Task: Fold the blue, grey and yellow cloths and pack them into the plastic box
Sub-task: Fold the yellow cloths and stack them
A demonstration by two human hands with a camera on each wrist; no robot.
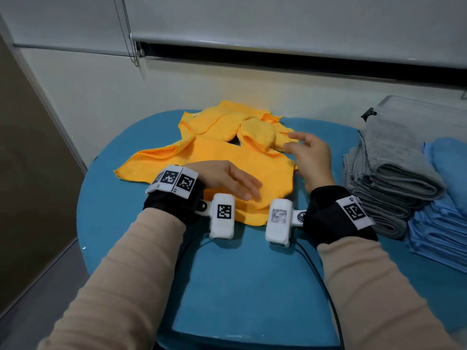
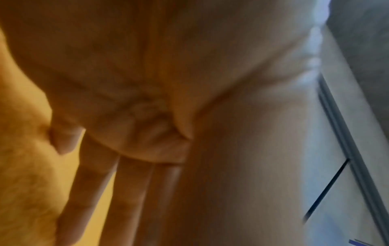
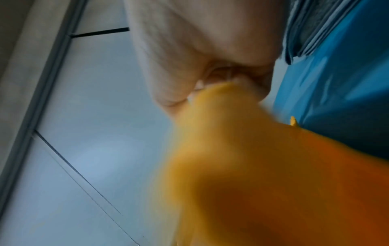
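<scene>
A yellow cloth is spread across the middle of the blue desk, and a second, crumpled yellow cloth is bunched just behind it toward the far edge. The left hand is laid flat on the near half of the spread cloth, fingers straight and together, nothing gripped; the cloth is probably being pinned or smoothed so that it does not slide while the other side is worked. The right hand is seen above the cloth's right edge, near the crumpled one. In the head view its fingers look loosely spread and blurred; in the right wrist view yellow fabric rises up to the fingertips. Whether fabric is pinched there cannot be told, since that picture is smeared.

Along the right edge of the desk, folded grey cloths are stacked, with folded blue cloths just beside them at the near right corner; they appear to have been set aside so the middle stays free for folding. A translucent plastic box is partly visible behind the grey stack, at the far right corner, well apart from both hands. The yellow cloths are judged to be the remaining folding work.
</scene>
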